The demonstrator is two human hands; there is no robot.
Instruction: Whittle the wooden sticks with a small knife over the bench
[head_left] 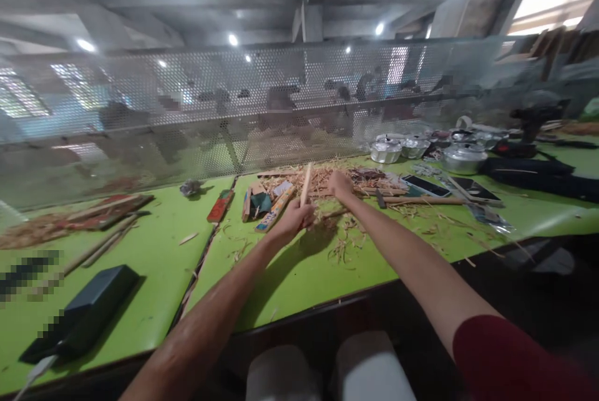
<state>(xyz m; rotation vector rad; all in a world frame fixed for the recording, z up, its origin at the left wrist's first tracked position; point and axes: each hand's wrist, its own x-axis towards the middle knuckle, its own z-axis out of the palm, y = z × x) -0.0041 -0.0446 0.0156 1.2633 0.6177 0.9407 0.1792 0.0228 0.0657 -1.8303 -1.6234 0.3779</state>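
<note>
My left hand (296, 217) pinched a wooden stick (306, 184) in its grip above the green desk (290, 276). My right hand (340, 184) touched the shavings (322, 178); whether its grip was spread or closed, I could not tell.

Both bare forearms stretching far ahead, left hand (294, 217) curling shut in a fist, thumb lying on top, right hand (340, 184) reaching slightly farther right, palm facing down, fingers hidden
</note>
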